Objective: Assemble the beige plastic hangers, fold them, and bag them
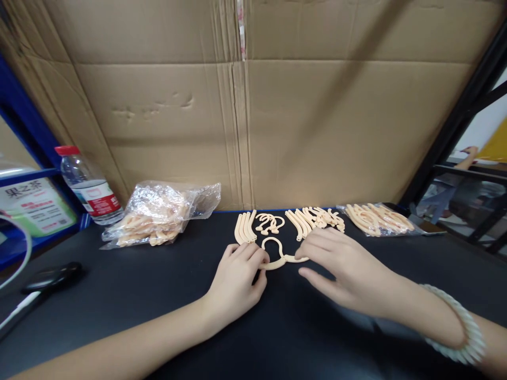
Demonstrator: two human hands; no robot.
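Observation:
A beige plastic clothes hanger (274, 265) lies on the black table in the middle, its curved hook (272, 243) facing away from me and one arm reaching to each side. My left hand (241, 274) is closed on the end of the left arm, thumb below and fingers above. Over the right arm (293, 259) is my right hand (336, 264), its fingertips touching or just above the piece. The right thumb stands apart, off the hanger. My right fingers hide the far end of that arm.
Behind my hands lie loose straight pieces (243, 228), hook pieces (273, 224) and more beige parts (317, 217). Clear bags of parts rest at left (154, 214) and right (374, 219). A water bottle (89, 184) and a black device with a white cable (53, 277) are leftward. Cardboard (336, 105) stands behind.

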